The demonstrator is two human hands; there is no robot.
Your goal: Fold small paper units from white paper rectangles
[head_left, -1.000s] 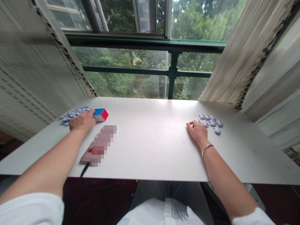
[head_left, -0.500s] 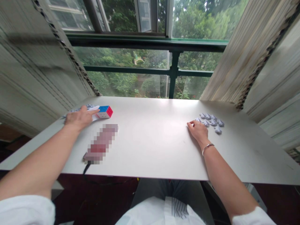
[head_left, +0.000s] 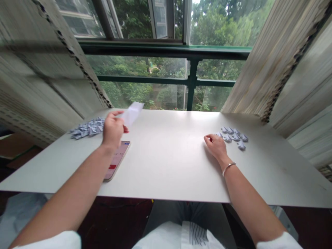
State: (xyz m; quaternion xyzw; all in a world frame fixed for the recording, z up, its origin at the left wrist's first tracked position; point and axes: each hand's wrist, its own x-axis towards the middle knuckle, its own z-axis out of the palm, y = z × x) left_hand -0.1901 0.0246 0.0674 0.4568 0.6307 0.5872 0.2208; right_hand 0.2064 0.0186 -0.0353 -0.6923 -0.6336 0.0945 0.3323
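My left hand (head_left: 112, 128) is raised above the white table (head_left: 168, 155) and pinches a small pale paper slip (head_left: 132, 113) between thumb and fingers. The hand hovers over the far end of a phone (head_left: 116, 160) lying on the table. A pile of folded pale blue paper pieces (head_left: 86, 127) lies just left of it. My right hand (head_left: 216, 145) rests on the table with its fingers curled, touching the near edge of a smaller group of folded paper pieces (head_left: 233, 136). A thin bracelet (head_left: 229, 166) sits on that wrist.
The table stands against a window with a green railing (head_left: 192, 82) and trees beyond. Curtains (head_left: 272, 65) hang on both sides and reach the table's back corners. My lap in grey trousers (head_left: 181, 214) shows under the front edge.
My left hand has lifted from the left pile and moved right over the phone, carrying a paper slip. The coloured cube is no longer visible. The right hand has barely moved.
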